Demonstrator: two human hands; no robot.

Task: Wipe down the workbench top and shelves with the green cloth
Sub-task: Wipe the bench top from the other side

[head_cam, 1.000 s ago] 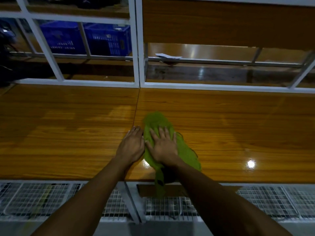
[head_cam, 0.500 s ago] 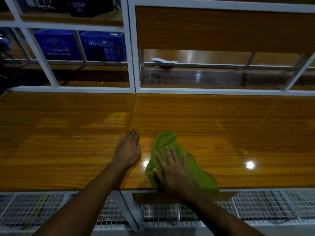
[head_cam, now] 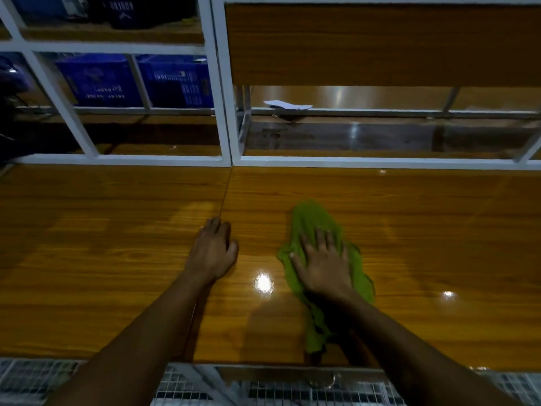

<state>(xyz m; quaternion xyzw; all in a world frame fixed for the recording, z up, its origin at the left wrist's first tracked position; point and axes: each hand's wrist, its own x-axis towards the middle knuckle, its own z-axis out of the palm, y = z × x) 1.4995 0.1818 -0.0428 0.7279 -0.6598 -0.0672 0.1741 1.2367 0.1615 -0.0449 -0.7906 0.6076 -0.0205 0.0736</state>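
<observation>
A: Where's the green cloth (head_cam: 311, 225)?
B: Beneath my right hand (head_cam: 322, 269), fingers spread, pressing it; its length runs twelve to six. My left hand (head_cam: 212, 254) rests loosely at nine o'clock, apart.

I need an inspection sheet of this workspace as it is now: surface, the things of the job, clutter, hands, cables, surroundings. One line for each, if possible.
Surface: glossy wooden workbench top, two panels meeting at a seam; lamp reflections on it.
Job's things: green cloth lies crumpled on the right panel, one end trailing toward the front edge.
Clutter: white paper on the shelf behind.
Hands: right hand flat on the cloth, fingers spread; left hand rests on bare wood at the seam, holding nothing.
Cables: nothing seen; far left is too dark to tell.
Surroundings: white metal frame, blue crates behind it on the left, wire mesh below the front edge.
</observation>
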